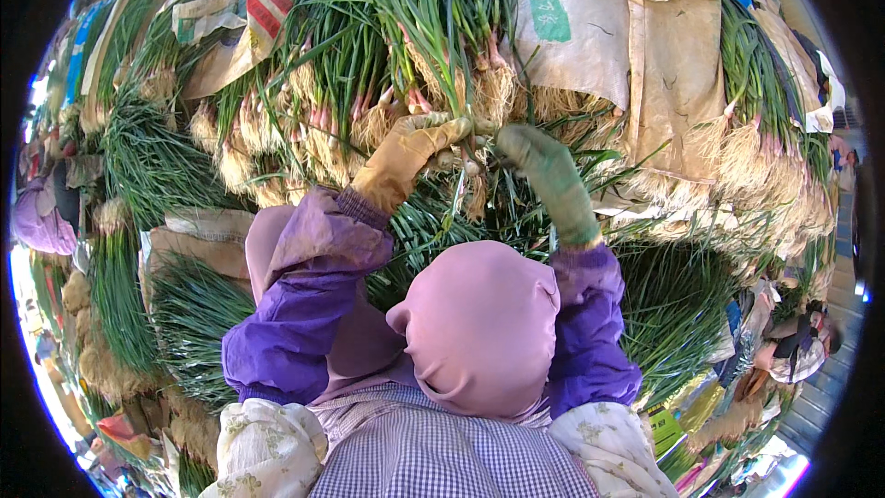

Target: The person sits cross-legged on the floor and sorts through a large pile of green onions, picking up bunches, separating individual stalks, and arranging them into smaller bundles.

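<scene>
My left hand (422, 146), in a worn tan glove, closes around the lower stems of a few green garlic plants (448, 72). Their leaves fan upward, away from me, and small pale bulbs (471, 164) and roots (477, 197) hang below the fingers. Close by on the right is my right hand (543, 166), in a stained green glove, its fingertips curled towards the same stems. Those fingertips are partly blurred, and I cannot tell whether they grip anything. Behind both hands lies a thick row of rooted green garlic (325, 97).
A white woven sack (574, 21) and a tan sack (677, 83) cover bundles at the right. Loose leaves (498, 228) lie under my hands. My bent knees, in pink trousers (484, 318), are close below. Another person (795, 346) is at the far right edge.
</scene>
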A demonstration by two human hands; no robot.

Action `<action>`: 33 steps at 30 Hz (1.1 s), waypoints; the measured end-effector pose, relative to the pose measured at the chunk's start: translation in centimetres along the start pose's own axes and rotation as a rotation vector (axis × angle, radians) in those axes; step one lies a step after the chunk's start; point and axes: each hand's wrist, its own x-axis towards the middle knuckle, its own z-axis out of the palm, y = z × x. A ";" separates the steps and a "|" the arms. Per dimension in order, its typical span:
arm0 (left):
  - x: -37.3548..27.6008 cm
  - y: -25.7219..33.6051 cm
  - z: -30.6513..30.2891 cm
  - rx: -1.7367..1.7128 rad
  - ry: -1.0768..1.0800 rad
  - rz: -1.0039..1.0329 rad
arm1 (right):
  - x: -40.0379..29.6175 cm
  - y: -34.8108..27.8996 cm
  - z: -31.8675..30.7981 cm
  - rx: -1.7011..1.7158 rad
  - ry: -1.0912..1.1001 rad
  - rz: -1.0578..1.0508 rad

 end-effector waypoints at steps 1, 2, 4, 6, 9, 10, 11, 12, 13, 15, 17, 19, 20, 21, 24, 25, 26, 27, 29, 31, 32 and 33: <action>-0.1 -0.2 -0.2 -0.011 -0.031 0.032 | 0.8 0.1 0.1 0.080 -0.014 -0.118; -0.1 -0.4 -0.3 0.128 0.058 0.015 | 1.8 0.2 0.2 0.081 -0.141 -0.117; -0.1 -0.6 -0.7 0.187 0.107 -0.067 | 3.6 0.9 1.5 -0.049 -0.119 -0.171; -0.1 -0.6 -1.2 0.163 0.139 -0.127 | 4.9 1.5 2.6 -0.293 -0.050 -0.331; -0.5 -0.5 -1.9 -0.132 0.201 0.018 | 5.2 1.7 2.5 -0.256 0.431 -0.387; -0.6 -0.3 -2.2 -0.239 0.218 -0.004 | 4.8 1.7 2.1 0.069 0.472 -0.330; -0.8 -0.2 -2.3 -0.218 0.227 0.003 | 4.5 1.3 1.3 0.378 0.555 -0.228; -0.9 -0.1 -2.3 -0.217 0.106 0.022 | 3.9 1.2 0.8 0.409 0.506 -0.278; -1.1 0.0 -2.3 -0.174 0.071 -0.010 | 3.4 0.9 0.3 0.300 0.271 -0.243; -1.3 -0.7 -1.2 0.055 0.266 0.123 | 2.9 0.6 0.2 0.051 -0.011 -0.071; -1.3 -0.9 -0.6 0.137 0.237 0.125 | 3.1 0.4 1.0 -0.031 -0.151 -0.068; -1.5 -1.0 -0.3 0.228 0.210 0.126 | 4.9 -0.1 2.9 -0.280 -0.045 -0.096; -1.6 -0.9 -0.4 0.310 0.244 0.153 | 5.2 -0.2 3.5 -0.291 -0.053 -0.151; -1.6 -0.8 -0.5 0.378 0.271 0.194 | 5.9 -0.4 4.0 -0.302 -0.064 -0.209; -1.7 -0.5 -1.1 0.180 0.256 0.153 | 6.0 -0.4 5.4 -0.174 0.054 -0.335; -1.6 -0.5 -1.2 0.046 0.219 0.136 | 5.6 -0.4 5.6 -0.113 0.128 -0.285; -1.5 -0.5 -1.2 -0.143 0.148 0.147 | 5.2 -0.5 5.9 0.107 0.097 -0.150; -1.4 -0.6 -1.0 -0.292 0.138 0.107 | 4.5 -0.5 6.2 0.237 0.130 -0.170; -1.3 -1.0 -0.2 -0.449 0.126 0.113 | 3.3 -0.8 6.8 0.514 0.114 -0.197; -1.4 -1.3 0.5 -0.539 0.029 0.163 | 2.3 -1.3 7.4 0.465 0.266 -0.193; -1.5 -1.4 0.9 -0.531 0.049 0.145 | 1.7 -1.4 7.6 0.402 0.318 -0.192; -1.7 -1.4 1.4 -0.525 0.070 0.123 | 1.3 -1.7 7.4 0.363 0.357 -0.291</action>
